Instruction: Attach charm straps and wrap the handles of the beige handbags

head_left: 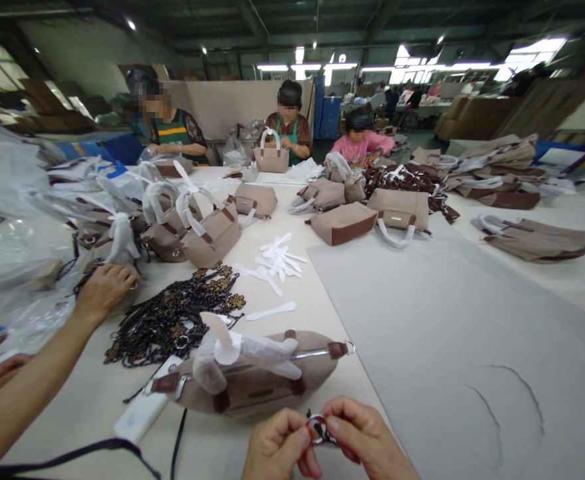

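At the bottom middle of the frame, I see my left hand (278,443) and right hand (365,437) close together, both pinching a small metal ring (317,429) between finger and thumb. Just above them lies a tan bag (267,393) with wrapped handles (267,353). A pile of dark chains (172,317) sits left of the middle. At the left, another person's hand (106,290) touches a bag.

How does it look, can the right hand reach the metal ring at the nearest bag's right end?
Probably yes: the right hand is close to the metal ring, with only tabletop between. But it and the left hand hold a small round piece, so it may first need to let go.
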A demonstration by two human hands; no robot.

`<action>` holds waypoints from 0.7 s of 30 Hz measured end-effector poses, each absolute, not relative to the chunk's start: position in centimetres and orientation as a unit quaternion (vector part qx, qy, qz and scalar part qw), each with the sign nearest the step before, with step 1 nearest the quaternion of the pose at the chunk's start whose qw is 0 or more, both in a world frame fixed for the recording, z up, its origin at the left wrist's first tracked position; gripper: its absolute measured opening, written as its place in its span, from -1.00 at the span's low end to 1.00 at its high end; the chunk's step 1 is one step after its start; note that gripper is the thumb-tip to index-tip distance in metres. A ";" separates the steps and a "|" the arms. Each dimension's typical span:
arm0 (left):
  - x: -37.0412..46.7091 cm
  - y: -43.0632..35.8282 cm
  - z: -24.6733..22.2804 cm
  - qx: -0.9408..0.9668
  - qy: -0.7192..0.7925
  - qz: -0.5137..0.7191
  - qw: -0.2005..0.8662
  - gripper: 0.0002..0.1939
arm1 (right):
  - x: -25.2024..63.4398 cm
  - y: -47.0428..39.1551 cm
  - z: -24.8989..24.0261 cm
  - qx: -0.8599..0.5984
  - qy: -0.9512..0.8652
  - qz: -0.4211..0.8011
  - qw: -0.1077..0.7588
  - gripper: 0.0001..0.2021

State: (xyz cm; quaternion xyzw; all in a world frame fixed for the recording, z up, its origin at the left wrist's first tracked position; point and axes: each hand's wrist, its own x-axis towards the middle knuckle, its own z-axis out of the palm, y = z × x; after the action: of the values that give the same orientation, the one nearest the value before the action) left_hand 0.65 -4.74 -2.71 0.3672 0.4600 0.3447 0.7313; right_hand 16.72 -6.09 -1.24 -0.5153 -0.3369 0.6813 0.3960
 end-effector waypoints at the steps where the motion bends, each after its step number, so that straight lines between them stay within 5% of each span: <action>1: 0.6 -4.8 -2.7 0.378 0.460 0.344 0.726 -0.58 | 16.8 -6.0 -1.2 -0.515 -0.338 0.683 0.392 -0.56; 11: -0.7 -4.0 -3.1 0.529 0.424 0.332 0.656 -0.76 | 16.4 -6.3 -2.3 -0.369 -0.275 0.802 0.380 -0.66; 21: -0.1 -4.7 -3.3 0.525 0.447 0.361 0.628 -0.75 | 15.0 -6.6 -4.4 -0.426 -0.239 0.771 0.408 -0.62</action>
State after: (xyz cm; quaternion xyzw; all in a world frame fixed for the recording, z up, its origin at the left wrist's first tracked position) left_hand -0.14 -4.68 -3.29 0.5247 0.4469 0.3610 0.6282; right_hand 15.05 -6.65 -4.44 -0.4256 -0.2394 0.7714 0.4080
